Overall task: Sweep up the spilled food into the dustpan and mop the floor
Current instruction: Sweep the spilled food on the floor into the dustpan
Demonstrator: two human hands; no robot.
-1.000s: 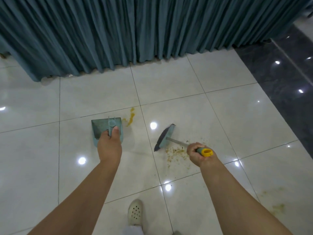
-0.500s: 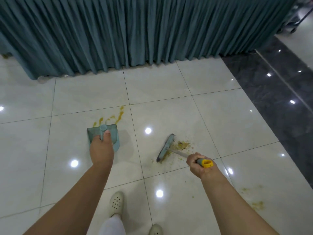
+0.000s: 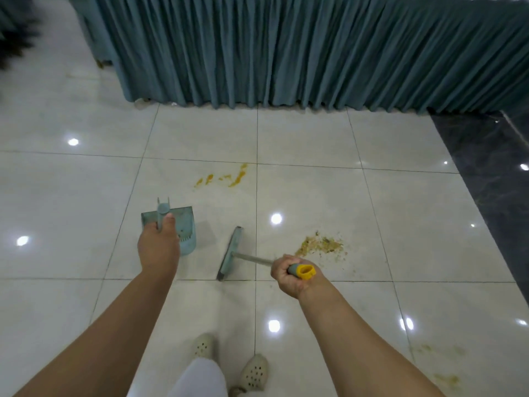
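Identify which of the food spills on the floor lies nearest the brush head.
The crumbly brownish pile, just right of the brush head. The orange streaks lie farther off beyond the dustpan, and the faint smears sit at lower right.

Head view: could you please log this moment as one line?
left hand: holds dustpan | right hand: holds broom | crumb pile: unswept | yellow smear: on floor
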